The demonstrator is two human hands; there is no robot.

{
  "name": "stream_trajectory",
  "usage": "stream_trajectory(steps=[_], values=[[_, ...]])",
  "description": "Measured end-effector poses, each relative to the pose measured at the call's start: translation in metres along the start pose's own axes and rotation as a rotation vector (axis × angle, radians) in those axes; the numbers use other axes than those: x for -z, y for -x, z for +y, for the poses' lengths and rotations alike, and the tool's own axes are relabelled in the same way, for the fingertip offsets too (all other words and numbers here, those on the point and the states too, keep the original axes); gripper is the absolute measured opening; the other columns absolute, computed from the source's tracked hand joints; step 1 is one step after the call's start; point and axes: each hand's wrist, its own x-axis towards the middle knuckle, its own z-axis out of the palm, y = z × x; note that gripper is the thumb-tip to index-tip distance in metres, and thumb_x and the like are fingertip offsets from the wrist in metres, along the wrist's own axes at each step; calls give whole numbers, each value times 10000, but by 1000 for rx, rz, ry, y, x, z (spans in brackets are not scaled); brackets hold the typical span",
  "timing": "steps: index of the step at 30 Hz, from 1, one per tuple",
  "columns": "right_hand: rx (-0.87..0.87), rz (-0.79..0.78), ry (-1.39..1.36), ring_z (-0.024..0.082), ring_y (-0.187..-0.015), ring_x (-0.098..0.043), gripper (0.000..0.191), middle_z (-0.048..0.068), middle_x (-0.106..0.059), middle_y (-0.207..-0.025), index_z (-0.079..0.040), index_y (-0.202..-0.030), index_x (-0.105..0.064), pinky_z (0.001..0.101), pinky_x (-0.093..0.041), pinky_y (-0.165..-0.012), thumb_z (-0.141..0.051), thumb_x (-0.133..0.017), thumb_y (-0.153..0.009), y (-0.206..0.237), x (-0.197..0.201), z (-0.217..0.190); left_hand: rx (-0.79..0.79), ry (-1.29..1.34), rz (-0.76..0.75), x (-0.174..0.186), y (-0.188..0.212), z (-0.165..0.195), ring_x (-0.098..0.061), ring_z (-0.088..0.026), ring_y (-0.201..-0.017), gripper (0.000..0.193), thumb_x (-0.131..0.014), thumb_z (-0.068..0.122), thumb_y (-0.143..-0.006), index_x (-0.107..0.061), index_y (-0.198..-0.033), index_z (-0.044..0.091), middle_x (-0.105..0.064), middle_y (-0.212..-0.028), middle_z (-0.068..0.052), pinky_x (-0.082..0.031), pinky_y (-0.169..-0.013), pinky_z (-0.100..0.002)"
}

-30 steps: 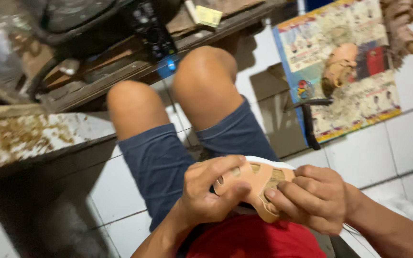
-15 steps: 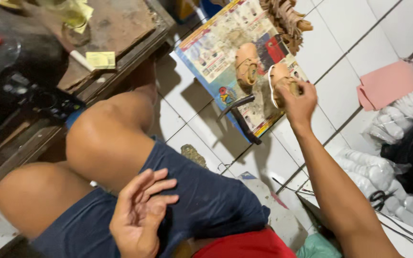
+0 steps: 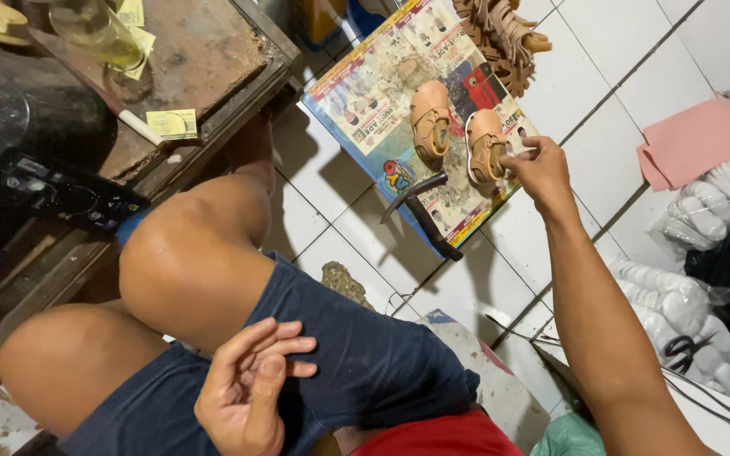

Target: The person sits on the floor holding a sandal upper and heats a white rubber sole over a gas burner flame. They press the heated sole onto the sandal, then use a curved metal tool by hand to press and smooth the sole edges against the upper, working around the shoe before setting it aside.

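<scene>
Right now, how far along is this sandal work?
Two tan sandals lie side by side on the colourful printed sheet. The right hand touches the right one; the left hand rests empty on the thigh. A heap of tan pieces waits beyond.

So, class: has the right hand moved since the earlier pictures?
Yes. The right hand has gone from the lap out to the sandal on the printed sheet.

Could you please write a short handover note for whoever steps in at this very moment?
Right hand: stretched out, fingertips touching the right-hand small tan leather sandal, not gripping.
Left hand: empty, loosely curled, resting on the thigh of the dark blue shorts.
Both sandals, the other small tan sandal beside it, lie on the colourful printed paper sheet on the white tiled floor, black pliers below them.
Done: two sandals set down.
Left: cannot tell.
</scene>
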Motion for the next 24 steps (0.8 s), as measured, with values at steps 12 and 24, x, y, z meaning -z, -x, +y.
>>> stream_trajectory(steps=[12, 24], values=[[-157, -590, -1592, 274, -959, -706, 532, 178, -679, -1155, 20, -1396, -522, 349, -620, -806, -409, -528, -1083, 44, -42, -26, -9, 0, 26, -1, -2, -6, -774, -329, -911, 311, -581, 30, -998, -603, -1274, -112, -729, -1099, -293, -669, -693, -395], [-14, -1190, -2108, 255, -1060, -673, 481, 158, -673, -1163, 53, -1438, -493, 371, -542, -1002, -338, -390, -1178, 165, -44, -179, 41, -22, -54, -17, -18, 27, -761, -269, -947, 303, -574, 45, -982, -617, -1263, -60, -735, -1137, -227, -662, -722, -360]])
